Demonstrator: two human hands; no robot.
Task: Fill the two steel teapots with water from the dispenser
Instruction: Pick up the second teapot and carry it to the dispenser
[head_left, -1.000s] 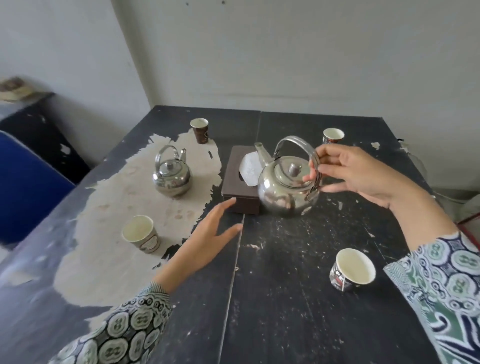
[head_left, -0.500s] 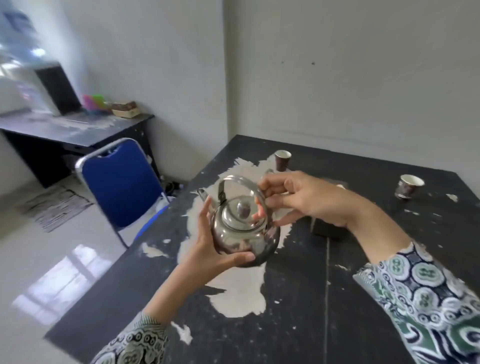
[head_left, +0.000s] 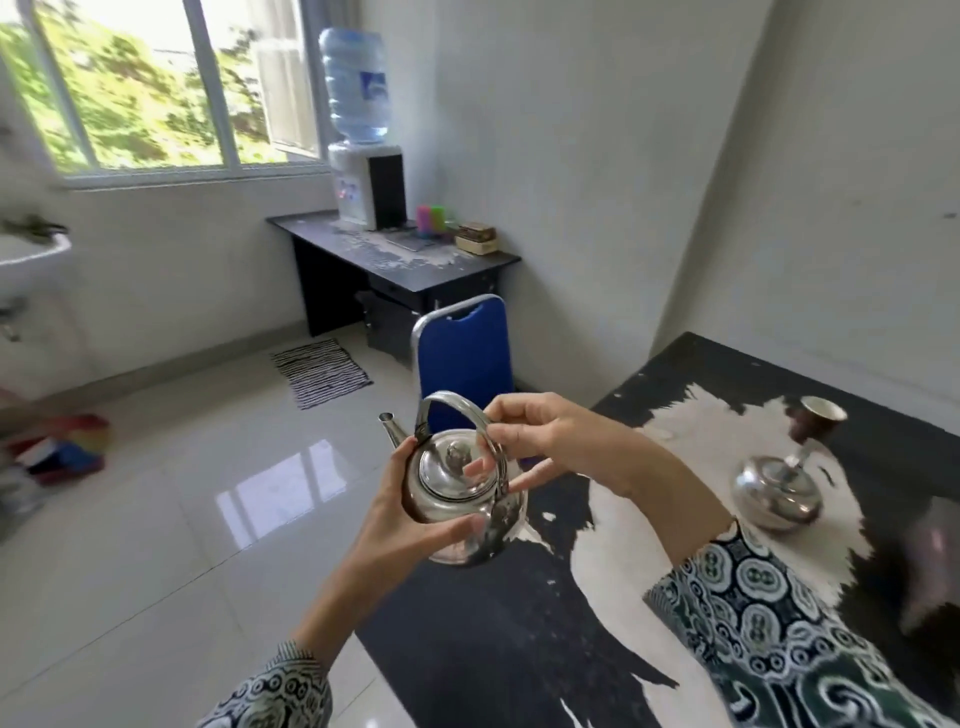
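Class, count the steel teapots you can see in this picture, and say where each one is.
2. One teapot is held in the air between the left hand and right hand. The other teapot sits on the table, blurred. More could lie out of frame.

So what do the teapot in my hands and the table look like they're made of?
Teapot: polished steel by the look, mirror-bright and reflecting the left hand and right hand that hold it. Table: probably board under a black coating, since large patches have peeled to a pale, matte layer.

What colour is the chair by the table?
Blue, with a silver metal frame. The chair shows best in the head view.
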